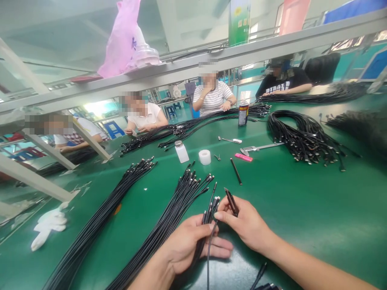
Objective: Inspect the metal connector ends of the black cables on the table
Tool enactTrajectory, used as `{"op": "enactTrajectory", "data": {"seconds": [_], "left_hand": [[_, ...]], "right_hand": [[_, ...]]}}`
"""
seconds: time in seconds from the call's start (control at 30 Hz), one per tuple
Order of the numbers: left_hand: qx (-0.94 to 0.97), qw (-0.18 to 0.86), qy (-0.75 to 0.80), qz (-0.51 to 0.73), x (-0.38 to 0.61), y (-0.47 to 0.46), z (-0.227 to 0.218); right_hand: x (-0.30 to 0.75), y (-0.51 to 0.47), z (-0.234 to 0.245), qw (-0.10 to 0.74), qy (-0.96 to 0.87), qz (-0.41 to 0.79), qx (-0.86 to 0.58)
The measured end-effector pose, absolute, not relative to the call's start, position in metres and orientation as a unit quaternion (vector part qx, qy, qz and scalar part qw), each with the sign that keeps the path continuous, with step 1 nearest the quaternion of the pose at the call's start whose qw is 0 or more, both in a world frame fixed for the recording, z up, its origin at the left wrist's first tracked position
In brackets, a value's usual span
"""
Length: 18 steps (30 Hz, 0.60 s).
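Note:
My left hand [193,237] is closed around a small bunch of black cables [208,213] with metal-tipped plugs, its lower fingers stretched out. My right hand [242,219] pinches a single black cable [211,249] near the bunch, just above my left thumb. A slim dark tool with a pointed tip [231,201] is also tucked in my right fingers; its exact kind is unclear. Left of my hands lies a long bundle of black cables [169,213], plugs pointing away. More cable ends [266,285] show at the bottom edge.
On the green table [302,209] are another cable bundle [111,209], a white bottle [181,152], a tape roll [204,157], a black pen-like stick [236,171], calipers [263,148], a spray can [243,113], a coiled cable bundle [296,137] and a white glove [50,225]. Several people sit opposite.

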<state>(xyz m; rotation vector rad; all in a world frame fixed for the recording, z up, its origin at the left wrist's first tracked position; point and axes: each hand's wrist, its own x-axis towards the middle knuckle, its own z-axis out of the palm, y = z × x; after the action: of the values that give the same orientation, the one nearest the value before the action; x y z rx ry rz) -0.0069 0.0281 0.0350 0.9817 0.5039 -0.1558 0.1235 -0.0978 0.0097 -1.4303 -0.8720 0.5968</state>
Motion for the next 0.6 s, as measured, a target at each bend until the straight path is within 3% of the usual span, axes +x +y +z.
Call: {"op": "enactTrajectory", "data": {"seconds": [0.27, 0.6], "left_hand": [[0.451, 0.868, 0.197, -0.071, -0.007, 0.034, 0.034], [0.534, 0.811, 0.214, -0.103, -0.008, 0.014, 0.038]], "right_hand": [[0.132, -0.095, -0.001, 0.639, -0.348, 0.254, -0.638], [0.150, -0.101, 0.008, 0.622, -0.351, 0.240, -0.657]]}}
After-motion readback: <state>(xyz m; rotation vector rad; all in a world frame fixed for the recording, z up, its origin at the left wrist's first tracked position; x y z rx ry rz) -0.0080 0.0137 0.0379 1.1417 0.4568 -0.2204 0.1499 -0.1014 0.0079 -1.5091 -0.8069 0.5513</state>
